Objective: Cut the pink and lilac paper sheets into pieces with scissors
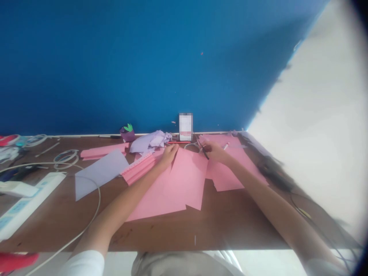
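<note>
My left hand pinches the far edge of a pink paper sheet, which is raised a little off the table. Another pink sheet lies partly under it. In my right hand, closed near the sheet's far right corner, is a slim dark tool, too blurred to name. Beside my left forearm lies a pleated pink paper strip. More pink sheets spread under and beyond my right hand.
A phone-like screen leans against the blue wall. Crumpled purple paper, a purple cup shape with green leaves and a lilac sheet lie left. A white power strip, looped cable and tape rolls occupy the left side.
</note>
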Demonstrator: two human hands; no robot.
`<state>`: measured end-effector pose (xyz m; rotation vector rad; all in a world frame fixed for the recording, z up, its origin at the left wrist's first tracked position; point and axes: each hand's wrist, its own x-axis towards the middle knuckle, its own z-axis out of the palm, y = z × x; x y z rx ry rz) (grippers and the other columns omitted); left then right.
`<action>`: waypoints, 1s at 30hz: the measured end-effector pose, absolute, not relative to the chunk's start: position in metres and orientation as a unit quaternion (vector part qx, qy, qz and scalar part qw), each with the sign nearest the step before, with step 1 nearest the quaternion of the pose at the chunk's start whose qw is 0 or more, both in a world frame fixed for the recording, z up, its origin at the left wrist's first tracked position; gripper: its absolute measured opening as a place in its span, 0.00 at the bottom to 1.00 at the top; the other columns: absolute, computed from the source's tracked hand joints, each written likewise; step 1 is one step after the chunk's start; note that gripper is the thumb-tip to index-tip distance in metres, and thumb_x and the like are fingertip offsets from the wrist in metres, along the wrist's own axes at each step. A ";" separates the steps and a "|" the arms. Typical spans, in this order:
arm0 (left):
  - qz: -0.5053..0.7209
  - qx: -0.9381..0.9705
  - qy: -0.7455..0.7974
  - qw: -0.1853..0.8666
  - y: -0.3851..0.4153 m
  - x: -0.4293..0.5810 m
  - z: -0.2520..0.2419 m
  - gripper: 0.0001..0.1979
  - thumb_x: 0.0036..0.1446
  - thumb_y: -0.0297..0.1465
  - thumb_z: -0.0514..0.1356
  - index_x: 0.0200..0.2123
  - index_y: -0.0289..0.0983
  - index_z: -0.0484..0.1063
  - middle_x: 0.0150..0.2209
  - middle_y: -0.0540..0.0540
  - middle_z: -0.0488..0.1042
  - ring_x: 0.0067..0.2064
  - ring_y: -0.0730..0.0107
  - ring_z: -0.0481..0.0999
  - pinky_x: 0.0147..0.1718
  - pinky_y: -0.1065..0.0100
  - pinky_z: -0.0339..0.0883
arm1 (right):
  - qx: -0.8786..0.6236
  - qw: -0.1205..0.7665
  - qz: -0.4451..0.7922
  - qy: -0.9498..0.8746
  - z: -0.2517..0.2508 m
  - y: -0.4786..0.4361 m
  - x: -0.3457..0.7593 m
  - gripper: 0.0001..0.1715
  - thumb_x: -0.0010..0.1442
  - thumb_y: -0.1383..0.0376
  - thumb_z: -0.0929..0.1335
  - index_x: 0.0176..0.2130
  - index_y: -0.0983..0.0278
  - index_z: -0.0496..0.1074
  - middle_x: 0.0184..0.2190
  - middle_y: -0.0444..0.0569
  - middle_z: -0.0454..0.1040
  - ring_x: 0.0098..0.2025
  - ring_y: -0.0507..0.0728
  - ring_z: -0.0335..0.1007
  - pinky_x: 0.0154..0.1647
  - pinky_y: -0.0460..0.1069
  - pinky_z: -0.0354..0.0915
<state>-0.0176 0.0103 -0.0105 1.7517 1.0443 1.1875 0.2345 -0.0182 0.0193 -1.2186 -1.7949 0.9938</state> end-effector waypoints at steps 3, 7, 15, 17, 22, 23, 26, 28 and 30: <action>0.443 0.696 0.384 0.415 0.010 -0.016 -0.012 0.15 0.56 0.41 0.55 0.32 0.34 0.70 0.32 0.47 0.73 0.36 0.69 0.71 0.37 0.69 0.62 | -0.475 0.374 0.405 -0.686 0.015 -0.016 0.236 0.18 0.44 0.64 0.71 0.38 0.64 0.70 0.29 0.48 0.75 0.31 0.56 0.71 0.26 0.47 0.64; 0.411 0.733 0.357 0.408 0.009 -0.016 -0.011 0.14 0.52 0.39 0.60 0.35 0.33 0.72 0.33 0.46 0.74 0.36 0.68 0.71 0.35 0.70 0.63 | -0.472 0.382 0.419 -0.675 0.014 -0.015 0.235 0.18 0.43 0.64 0.72 0.37 0.63 0.70 0.29 0.47 0.75 0.32 0.56 0.72 0.26 0.47 0.65; 0.408 0.745 0.362 0.385 0.009 -0.018 -0.006 0.12 0.55 0.38 0.56 0.32 0.34 0.72 0.31 0.48 0.73 0.35 0.70 0.70 0.34 0.70 0.62 | -0.460 0.338 0.389 -0.724 0.022 -0.024 0.228 0.16 0.48 0.61 0.71 0.38 0.64 0.73 0.35 0.50 0.76 0.36 0.58 0.72 0.32 0.49 0.67; 0.408 0.744 0.368 0.381 0.009 -0.018 -0.007 0.12 0.55 0.38 0.56 0.32 0.34 0.72 0.32 0.48 0.73 0.35 0.69 0.71 0.35 0.70 0.62 | -0.452 0.331 0.365 -0.744 0.024 -0.025 0.229 0.15 0.49 0.61 0.70 0.38 0.64 0.73 0.35 0.50 0.76 0.36 0.57 0.72 0.34 0.49 0.66; 0.413 0.732 0.385 0.381 0.011 -0.020 -0.010 0.12 0.54 0.38 0.57 0.31 0.34 0.72 0.30 0.49 0.73 0.34 0.70 0.70 0.36 0.69 0.62 | -0.453 0.290 0.299 -0.788 0.024 -0.025 0.234 0.13 0.52 0.62 0.67 0.39 0.64 0.73 0.31 0.47 0.75 0.30 0.53 0.68 0.31 0.47 0.62; 0.419 0.725 0.388 0.385 0.011 -0.020 -0.011 0.12 0.54 0.38 0.57 0.31 0.34 0.72 0.30 0.49 0.73 0.34 0.70 0.70 0.35 0.70 0.62 | -0.454 0.279 0.286 -0.796 0.024 -0.026 0.235 0.13 0.52 0.63 0.66 0.38 0.64 0.73 0.30 0.47 0.74 0.29 0.53 0.67 0.30 0.47 0.61; 0.426 0.707 0.393 0.404 0.011 -0.020 -0.012 0.14 0.53 0.39 0.57 0.32 0.34 0.72 0.31 0.49 0.73 0.33 0.70 0.70 0.34 0.70 0.62 | -0.449 0.246 0.256 -0.820 0.023 -0.028 0.235 0.12 0.52 0.66 0.64 0.37 0.63 0.73 0.26 0.44 0.72 0.25 0.51 0.63 0.28 0.46 0.58; 0.426 0.702 0.389 0.418 0.011 -0.019 -0.012 0.15 0.53 0.40 0.58 0.34 0.34 0.73 0.32 0.48 0.73 0.34 0.69 0.70 0.34 0.70 0.62 | -0.445 0.227 0.244 -0.831 0.024 -0.030 0.236 0.12 0.52 0.66 0.63 0.37 0.62 0.73 0.25 0.43 0.71 0.25 0.51 0.62 0.27 0.46 0.57; 0.425 0.704 0.379 0.424 0.011 -0.019 -0.011 0.15 0.53 0.40 0.58 0.34 0.34 0.74 0.33 0.47 0.74 0.35 0.69 0.71 0.35 0.70 0.62 | -0.443 0.218 0.241 -0.836 0.024 -0.030 0.236 0.13 0.52 0.66 0.63 0.37 0.62 0.73 0.26 0.43 0.72 0.26 0.51 0.63 0.28 0.46 0.57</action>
